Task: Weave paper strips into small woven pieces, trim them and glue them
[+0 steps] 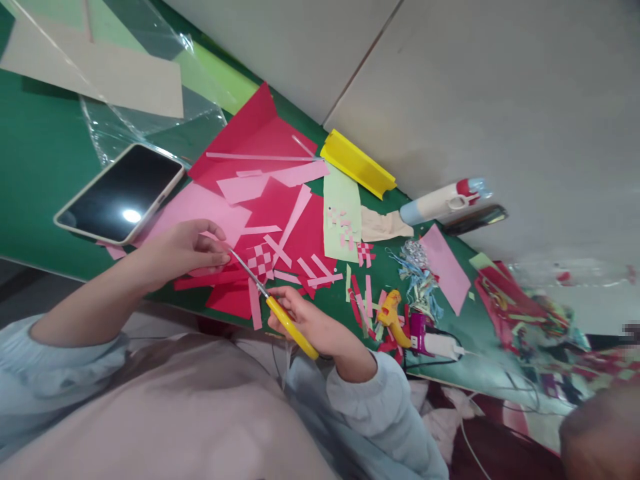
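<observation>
My right hand (300, 320) is wrapped round the yellow handle of the scissors (290, 327), whose blades point up and left. The blade tips reach the fingertips of my left hand (200, 248), which are pinched together; whatever they hold is too small to make out. Beside the blades lies a red and pink checkered paper weave (260, 261). Pink paper strips (293, 223) and red paper (250, 143) are spread over the green table (45, 173). A light green sheet (341, 193) bears small pink pieces.
A phone (125, 190) lies at the left near clear plastic. A yellow tray (357, 163) and a bottle (445, 200) stand by the wall. On the right are a yellow glue gun (393, 317), tangled tinsel (420, 280) and scraps. Part of another person shows at lower right.
</observation>
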`<act>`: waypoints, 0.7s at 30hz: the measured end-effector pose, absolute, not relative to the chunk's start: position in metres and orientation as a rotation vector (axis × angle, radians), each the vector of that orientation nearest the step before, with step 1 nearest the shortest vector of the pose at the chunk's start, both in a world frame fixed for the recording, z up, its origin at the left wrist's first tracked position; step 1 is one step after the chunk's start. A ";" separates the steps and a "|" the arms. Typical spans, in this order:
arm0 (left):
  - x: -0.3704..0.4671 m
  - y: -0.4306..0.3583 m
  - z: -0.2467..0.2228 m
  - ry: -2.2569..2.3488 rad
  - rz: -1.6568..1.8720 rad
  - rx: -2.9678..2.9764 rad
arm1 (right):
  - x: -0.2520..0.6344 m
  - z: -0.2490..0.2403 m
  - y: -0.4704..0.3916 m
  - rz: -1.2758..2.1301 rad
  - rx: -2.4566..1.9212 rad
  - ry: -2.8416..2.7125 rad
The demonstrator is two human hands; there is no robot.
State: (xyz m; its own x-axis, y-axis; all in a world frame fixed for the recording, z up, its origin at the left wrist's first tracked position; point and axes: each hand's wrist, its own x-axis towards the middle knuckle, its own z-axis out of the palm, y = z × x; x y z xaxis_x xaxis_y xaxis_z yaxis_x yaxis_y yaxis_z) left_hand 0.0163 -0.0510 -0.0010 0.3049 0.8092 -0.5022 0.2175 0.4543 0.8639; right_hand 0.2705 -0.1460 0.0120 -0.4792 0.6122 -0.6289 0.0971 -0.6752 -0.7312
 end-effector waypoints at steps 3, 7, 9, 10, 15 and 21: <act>0.017 -0.052 0.001 1.242 0.485 1.031 | 0.271 0.015 -0.145 2.211 -1.422 -1.073; 0.017 -0.052 0.001 1.243 0.471 1.055 | 0.271 0.018 -0.143 2.198 -1.480 -1.125; 0.017 -0.051 0.001 1.242 0.460 1.055 | 0.271 0.019 -0.143 2.200 -1.488 -1.131; 0.017 -0.051 0.001 1.242 0.455 1.054 | 0.271 0.020 -0.143 2.201 -1.494 -1.129; 0.018 -0.051 0.004 1.244 0.434 1.087 | 0.271 0.022 -0.143 2.201 -1.525 -1.120; 0.017 -0.051 0.003 1.238 0.428 1.093 | 0.272 0.023 -0.143 2.224 -1.498 -1.117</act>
